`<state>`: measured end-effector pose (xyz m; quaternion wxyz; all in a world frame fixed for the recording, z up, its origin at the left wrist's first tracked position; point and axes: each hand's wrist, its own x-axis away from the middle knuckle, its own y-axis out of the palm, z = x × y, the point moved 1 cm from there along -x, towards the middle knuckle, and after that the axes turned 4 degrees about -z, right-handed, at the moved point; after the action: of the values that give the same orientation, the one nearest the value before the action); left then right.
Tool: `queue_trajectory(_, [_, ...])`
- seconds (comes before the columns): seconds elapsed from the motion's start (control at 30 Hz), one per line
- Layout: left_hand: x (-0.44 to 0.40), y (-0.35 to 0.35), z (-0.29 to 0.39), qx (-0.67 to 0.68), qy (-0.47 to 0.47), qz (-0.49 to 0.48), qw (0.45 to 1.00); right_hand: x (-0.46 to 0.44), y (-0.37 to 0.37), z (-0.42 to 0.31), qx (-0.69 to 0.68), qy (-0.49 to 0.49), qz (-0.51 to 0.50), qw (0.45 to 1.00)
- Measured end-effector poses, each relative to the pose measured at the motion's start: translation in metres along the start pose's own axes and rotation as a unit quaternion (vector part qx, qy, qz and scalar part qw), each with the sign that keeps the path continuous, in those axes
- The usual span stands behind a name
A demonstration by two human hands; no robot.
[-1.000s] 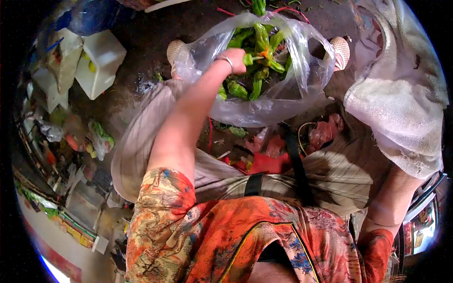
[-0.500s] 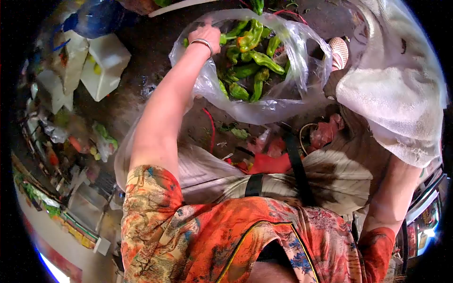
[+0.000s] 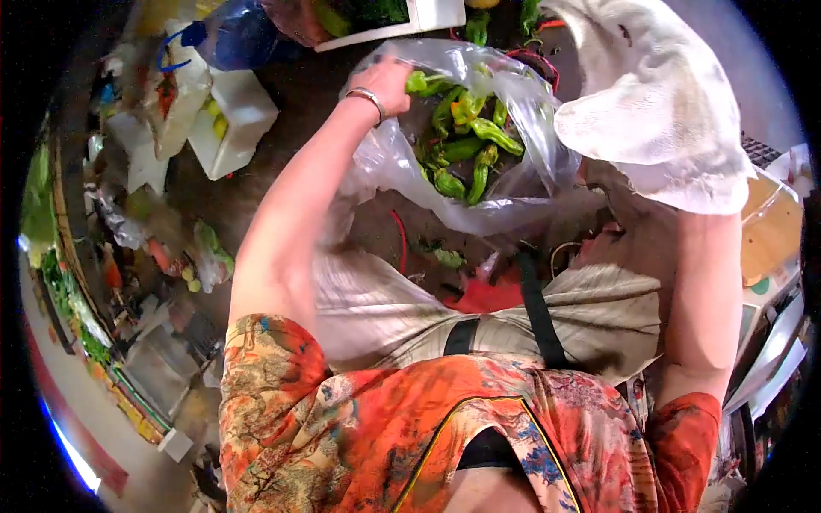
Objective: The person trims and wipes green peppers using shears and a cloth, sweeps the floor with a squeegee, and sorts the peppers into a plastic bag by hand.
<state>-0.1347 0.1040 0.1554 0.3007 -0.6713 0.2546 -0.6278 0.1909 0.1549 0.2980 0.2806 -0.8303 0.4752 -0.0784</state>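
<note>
A clear plastic bag (image 3: 449, 205) lies open on the ground between my legs, with several green peppers (image 3: 462, 147) inside, one partly orange. My left hand (image 3: 385, 85), with a bracelet at the wrist, is closed on the bag's upper left rim; a green pepper lies just right of its fingers. A white cloth (image 3: 641, 103) covers my right hand, whose fingers are hidden; the cloth hangs beside the bag's right side.
A white foam box (image 3: 233, 124) with something yellow inside stands at the left, below a blue bag (image 3: 244, 38). At the top is a white-edged container (image 3: 440, 15) with greens. Red plastic (image 3: 487, 291) lies below the bag, and a cardboard box (image 3: 770, 227) stands at the far right.
My left hand has moved from the peppers in the bag's middle to its left rim. The white cloth on my right arm has swung up and left. The view has shifted, showing more at the top.
</note>
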Motion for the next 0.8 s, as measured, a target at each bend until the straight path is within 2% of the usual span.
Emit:
queue_trajectory(0.03, [0.008, -0.008, 0.001, 0.017, 0.07, 0.038, 0.997, -0.004, 0.001, -0.001, -0.006, -0.011, 0.0, 1.0])
queue_trajectory(0.07, [0.012, -0.016, 0.003, 0.07, 0.084, 0.031, 0.994, -0.007, 0.002, -0.002, -0.01, -0.021, 0.0, 1.0])
queue_trajectory(0.13, [0.037, -0.038, 0.009, 0.134, 0.151, 0.142, 0.969, -0.016, 0.003, -0.005, -0.018, -0.043, 0.0, 0.999])
queue_trajectory(0.17, [0.052, -0.051, 0.012, 0.274, 0.127, 0.091, 0.949, -0.021, 0.003, -0.006, -0.026, -0.051, -0.001, 0.998])
queue_trajectory(0.2, [0.072, -0.069, 0.021, 0.409, 0.102, 0.039, 0.906, -0.025, 0.004, -0.008, -0.034, -0.061, -0.002, 0.998])
queue_trajectory(0.23, [0.084, -0.075, 0.029, 0.513, 0.151, 0.05, 0.844, -0.029, 0.005, -0.009, -0.041, -0.071, -0.003, 0.997])
queue_trajectory(0.27, [0.096, -0.082, 0.03, 0.555, 0.158, 0.02, 0.816, -0.03, 0.007, -0.012, -0.051, -0.083, -0.004, 0.995])
queue_trajectory(0.33, [0.125, -0.096, 0.038, 0.665, 0.187, 0.002, 0.723, -0.036, 0.01, -0.016, -0.087, -0.105, -0.012, 0.991])
queue_trajectory(0.4, [0.142, -0.105, 0.048, 0.73, 0.183, 0.001, 0.658, -0.039, 0.014, -0.02, -0.167, -0.099, -0.03, 0.98])
queue_trajectory(0.47, [0.147, -0.11, 0.056, 0.752, 0.254, 0.018, 0.608, -0.036, 0.02, -0.021, -0.38, -0.033, -0.055, 0.923])
queue_trajectory(0.5, [0.146, -0.115, 0.059, 0.764, 0.281, -0.006, 0.581, -0.035, 0.024, -0.025, -0.454, -0.012, -0.06, 0.889])
queue_trajectory(0.53, [0.144, -0.118, 0.06, 0.774, 0.305, -0.032, 0.554, -0.037, 0.023, -0.024, -0.473, -0.02, -0.071, 0.878])
queue_trajectory(0.67, [0.14, -0.131, 0.059, 0.813, 0.353, -0.078, 0.457, -0.043, 0.022, -0.02, -0.338, -0.075, -0.102, 0.933])
queue_trajectory(0.8, [0.14, -0.141, 0.056, 0.799, 0.369, -0.051, 0.472, -0.051, 0.024, -0.022, -0.208, -0.104, -0.118, 0.965])
